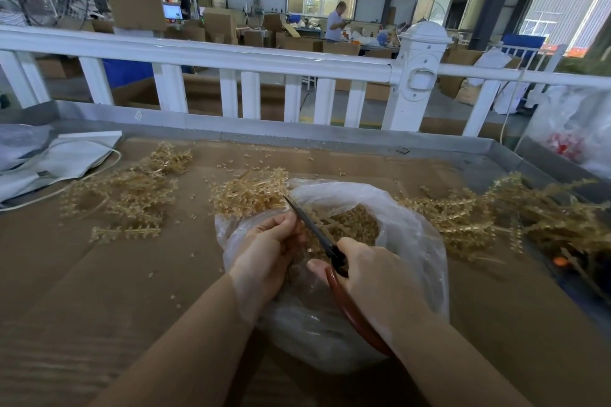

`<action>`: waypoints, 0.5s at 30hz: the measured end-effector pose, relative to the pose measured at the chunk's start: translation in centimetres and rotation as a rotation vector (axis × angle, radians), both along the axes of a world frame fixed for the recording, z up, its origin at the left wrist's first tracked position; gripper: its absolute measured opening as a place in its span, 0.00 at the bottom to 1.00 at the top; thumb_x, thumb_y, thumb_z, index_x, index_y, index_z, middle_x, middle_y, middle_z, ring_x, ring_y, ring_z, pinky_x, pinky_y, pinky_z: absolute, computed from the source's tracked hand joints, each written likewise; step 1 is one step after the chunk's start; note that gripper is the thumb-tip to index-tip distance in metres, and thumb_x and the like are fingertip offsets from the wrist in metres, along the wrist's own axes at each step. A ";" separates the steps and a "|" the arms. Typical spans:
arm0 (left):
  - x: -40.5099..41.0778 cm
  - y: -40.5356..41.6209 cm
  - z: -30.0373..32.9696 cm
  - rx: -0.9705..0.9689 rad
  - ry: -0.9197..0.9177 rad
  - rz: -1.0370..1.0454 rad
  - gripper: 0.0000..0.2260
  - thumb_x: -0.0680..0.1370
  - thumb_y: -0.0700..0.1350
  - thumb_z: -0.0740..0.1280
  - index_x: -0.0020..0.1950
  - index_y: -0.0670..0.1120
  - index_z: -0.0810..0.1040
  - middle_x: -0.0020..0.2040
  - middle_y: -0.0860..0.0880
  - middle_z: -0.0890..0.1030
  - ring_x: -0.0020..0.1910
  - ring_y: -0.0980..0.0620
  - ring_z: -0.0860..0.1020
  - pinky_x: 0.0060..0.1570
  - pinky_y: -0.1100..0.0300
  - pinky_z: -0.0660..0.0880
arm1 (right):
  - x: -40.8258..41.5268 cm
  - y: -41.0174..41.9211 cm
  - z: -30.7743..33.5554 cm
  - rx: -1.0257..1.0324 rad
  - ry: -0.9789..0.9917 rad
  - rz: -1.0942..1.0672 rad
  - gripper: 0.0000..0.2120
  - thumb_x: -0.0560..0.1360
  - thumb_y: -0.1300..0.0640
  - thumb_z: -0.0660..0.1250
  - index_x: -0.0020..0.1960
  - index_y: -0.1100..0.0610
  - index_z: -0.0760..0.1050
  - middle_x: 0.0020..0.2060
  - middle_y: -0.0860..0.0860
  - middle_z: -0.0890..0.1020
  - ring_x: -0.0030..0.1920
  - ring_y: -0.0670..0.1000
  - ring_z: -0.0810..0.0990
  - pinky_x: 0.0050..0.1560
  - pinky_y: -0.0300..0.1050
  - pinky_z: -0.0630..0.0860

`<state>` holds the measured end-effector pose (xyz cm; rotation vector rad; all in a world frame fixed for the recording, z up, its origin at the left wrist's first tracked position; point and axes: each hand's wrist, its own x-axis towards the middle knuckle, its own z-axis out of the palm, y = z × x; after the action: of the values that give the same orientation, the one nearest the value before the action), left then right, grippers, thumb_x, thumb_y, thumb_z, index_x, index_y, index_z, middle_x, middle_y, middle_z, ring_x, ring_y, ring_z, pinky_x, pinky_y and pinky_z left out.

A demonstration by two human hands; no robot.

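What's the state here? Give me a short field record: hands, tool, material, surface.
left hand: over the bag mouth, fingers curled beside the blade; what they pinch is hidden
right hand: grips the scissors by their red-brown handles
scissors: blades point up and left, over the bag
plastic bag: clear, open, under both hands
gold pieces: heaped inside the bag
gold sprigs: piles left, behind and right of the bag
surface: brown cardboard with loose bits scattered on it
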<state>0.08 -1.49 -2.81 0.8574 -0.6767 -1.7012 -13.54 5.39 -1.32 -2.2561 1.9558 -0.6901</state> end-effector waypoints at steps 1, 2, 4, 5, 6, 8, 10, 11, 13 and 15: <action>0.0 0.0 0.0 0.001 0.003 0.001 0.07 0.78 0.37 0.63 0.40 0.42 0.75 0.30 0.48 0.76 0.31 0.53 0.74 0.33 0.65 0.76 | 0.0 0.0 0.0 0.000 -0.009 -0.001 0.18 0.75 0.33 0.56 0.44 0.47 0.68 0.32 0.43 0.74 0.33 0.41 0.74 0.32 0.31 0.65; 0.1 0.0 0.0 0.000 0.004 -0.002 0.07 0.78 0.37 0.63 0.40 0.42 0.75 0.30 0.48 0.76 0.32 0.53 0.74 0.35 0.64 0.75 | 0.1 0.1 0.0 0.001 -0.023 -0.002 0.18 0.75 0.33 0.56 0.43 0.47 0.68 0.32 0.43 0.74 0.33 0.41 0.73 0.32 0.31 0.65; 0.0 0.0 0.0 -0.025 -0.007 -0.020 0.08 0.77 0.36 0.63 0.38 0.42 0.74 0.30 0.48 0.76 0.32 0.52 0.74 0.36 0.63 0.75 | 0.2 0.1 0.1 0.006 -0.059 -0.002 0.18 0.75 0.33 0.56 0.43 0.48 0.69 0.32 0.44 0.75 0.33 0.41 0.74 0.31 0.30 0.65; 0.0 0.0 0.0 -0.044 -0.017 -0.035 0.09 0.77 0.36 0.63 0.37 0.42 0.74 0.30 0.47 0.76 0.32 0.52 0.74 0.35 0.63 0.75 | 0.3 0.1 0.1 0.009 -0.079 -0.001 0.18 0.75 0.33 0.56 0.43 0.48 0.69 0.33 0.44 0.76 0.33 0.41 0.74 0.31 0.30 0.65; 0.0 0.1 -0.1 -0.058 -0.026 -0.047 0.10 0.78 0.35 0.62 0.36 0.42 0.73 0.30 0.47 0.76 0.31 0.52 0.74 0.33 0.63 0.76 | 0.4 0.1 0.2 0.014 -0.095 -0.001 0.18 0.75 0.34 0.56 0.43 0.48 0.70 0.33 0.44 0.76 0.33 0.41 0.74 0.31 0.30 0.64; 0.0 0.2 -0.2 -0.064 -0.028 -0.057 0.11 0.78 0.35 0.62 0.35 0.42 0.73 0.29 0.47 0.76 0.29 0.53 0.74 0.30 0.64 0.76 | 0.6 -0.1 0.4 0.029 -0.116 0.001 0.18 0.75 0.34 0.57 0.44 0.48 0.70 0.34 0.44 0.76 0.35 0.42 0.75 0.33 0.31 0.65; 0.1 0.1 -0.3 -0.061 -0.018 -0.060 0.10 0.77 0.36 0.62 0.35 0.42 0.72 0.28 0.47 0.75 0.27 0.53 0.74 0.29 0.64 0.76 | 0.8 -0.3 0.5 0.050 -0.119 -0.001 0.18 0.76 0.34 0.57 0.44 0.49 0.69 0.34 0.44 0.75 0.35 0.43 0.74 0.33 0.32 0.65; 0.1 0.1 -0.3 -0.061 -0.013 -0.059 0.10 0.77 0.36 0.62 0.35 0.41 0.72 0.28 0.47 0.75 0.27 0.53 0.74 0.29 0.63 0.76 | 0.8 -0.4 0.5 0.059 -0.119 -0.001 0.18 0.76 0.34 0.57 0.43 0.49 0.69 0.33 0.44 0.74 0.35 0.43 0.73 0.33 0.33 0.64; 0.1 0.0 -0.4 -0.054 -0.014 -0.055 0.09 0.77 0.36 0.62 0.36 0.41 0.72 0.28 0.47 0.75 0.27 0.53 0.75 0.29 0.63 0.76 | 0.9 -0.5 0.5 0.073 -0.123 -0.001 0.17 0.76 0.35 0.57 0.43 0.48 0.68 0.33 0.44 0.74 0.35 0.43 0.73 0.33 0.33 0.64; 0.1 0.0 -0.3 -0.045 -0.023 -0.051 0.09 0.77 0.35 0.62 0.36 0.41 0.72 0.28 0.47 0.76 0.27 0.53 0.75 0.30 0.63 0.77 | 0.9 -0.8 0.4 0.077 -0.126 -0.003 0.17 0.76 0.35 0.57 0.43 0.49 0.68 0.34 0.44 0.74 0.36 0.44 0.75 0.35 0.35 0.67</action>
<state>0.15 -1.53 -3.15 0.8354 -0.7561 -1.7173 -12.67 4.64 -0.96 -2.1119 1.8942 -0.7259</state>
